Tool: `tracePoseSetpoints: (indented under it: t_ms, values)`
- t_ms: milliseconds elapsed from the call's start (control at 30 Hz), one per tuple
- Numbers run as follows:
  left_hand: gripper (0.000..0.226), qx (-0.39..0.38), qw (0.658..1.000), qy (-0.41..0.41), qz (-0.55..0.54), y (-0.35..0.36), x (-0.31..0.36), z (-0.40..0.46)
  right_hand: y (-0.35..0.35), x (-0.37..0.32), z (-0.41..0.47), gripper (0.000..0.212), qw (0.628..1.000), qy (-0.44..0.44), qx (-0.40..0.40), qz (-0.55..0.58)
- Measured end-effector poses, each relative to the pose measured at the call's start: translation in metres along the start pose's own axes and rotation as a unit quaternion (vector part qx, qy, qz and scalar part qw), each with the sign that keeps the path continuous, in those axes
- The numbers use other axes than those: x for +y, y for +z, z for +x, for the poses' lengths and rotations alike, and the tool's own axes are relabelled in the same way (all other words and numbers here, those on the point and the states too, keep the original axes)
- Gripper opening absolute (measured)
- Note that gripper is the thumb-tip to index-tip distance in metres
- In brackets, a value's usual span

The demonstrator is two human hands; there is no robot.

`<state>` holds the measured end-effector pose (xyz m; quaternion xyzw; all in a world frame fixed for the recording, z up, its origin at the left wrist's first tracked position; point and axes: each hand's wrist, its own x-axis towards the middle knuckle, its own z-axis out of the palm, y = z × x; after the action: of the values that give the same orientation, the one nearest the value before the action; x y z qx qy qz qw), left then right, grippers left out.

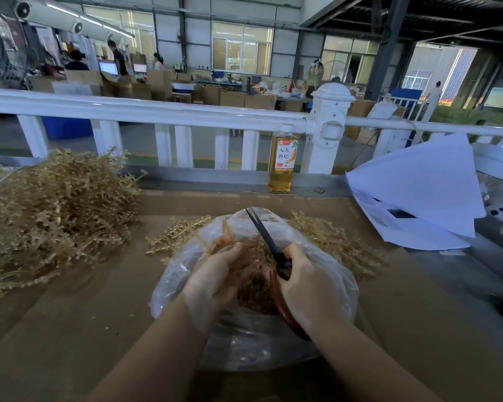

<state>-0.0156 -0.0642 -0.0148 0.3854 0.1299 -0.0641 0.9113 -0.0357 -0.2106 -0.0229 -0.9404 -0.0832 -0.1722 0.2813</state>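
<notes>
Gold plastic sprigs (230, 240), a small bunch, pinched in the left hand (215, 282), fingers curled round the stems, held over the open mouth of a clear plastic bag (244, 343). The bag sits mid-front on the cardboard table top (70, 329), with darker cut bits inside it. The right hand (305, 288) is wrapped round the red-brown handles of the scissors (266, 242). The dark blades are close together, pointing up and away, just beside the bunch; cannot tell if they touch it. Behind the bag lie loose sprigs (334, 239), spread to both sides. Far left on the table is a big heap (55, 204) of the same stuff, well apart from the bag. A bottle (282, 161) of amber drink stands upright at the back edge by the white railing (157, 113), with white paper sheets (418, 192) at right
</notes>
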Motion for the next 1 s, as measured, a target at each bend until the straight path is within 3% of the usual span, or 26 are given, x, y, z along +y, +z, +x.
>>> tracePoseSetpoints:
  t_ms: [133, 233, 467, 667, 767, 900, 1000]
  values:
    - [0.021, -0.078, 0.997, -0.029, 0.001, -0.001, 0.009, -0.01, 0.0, -0.001, -0.001, 0.019, 1.0, 0.003, 0.003, -0.009]
    - [0.023, -0.085, 0.994, -0.059, 0.021, -0.003, 0.016, -0.013, -0.002, -0.002, -0.001, 0.017, 1.0, 0.004, 0.0, -0.014]
    - [0.046, -0.039, 0.964, -0.059, 0.255, -0.002, 0.023, -0.012, -0.003, -0.003, 0.0, 0.021, 1.0, 0.005, -0.002, -0.021]
    - [0.016, -0.005, 0.981, -0.017, 0.193, 0.0, 0.009, -0.008, -0.005, -0.003, -0.001, 0.024, 1.0, -0.002, 0.006, -0.026]
    - [0.019, -0.02, 0.985, -0.031, 0.167, -0.002, 0.01, -0.01, -0.004, -0.003, -0.002, 0.021, 0.999, -0.007, 0.007, -0.033]
    - [0.049, -0.082, 0.975, -0.07, 0.194, -0.001, 0.017, -0.014, -0.003, -0.002, -0.003, 0.022, 0.999, -0.012, 0.01, -0.03]
    - [0.037, -0.132, 0.959, -0.103, 0.23, 0.0, 0.026, -0.016, -0.002, -0.001, -0.002, 0.024, 0.999, -0.013, 0.009, -0.028]
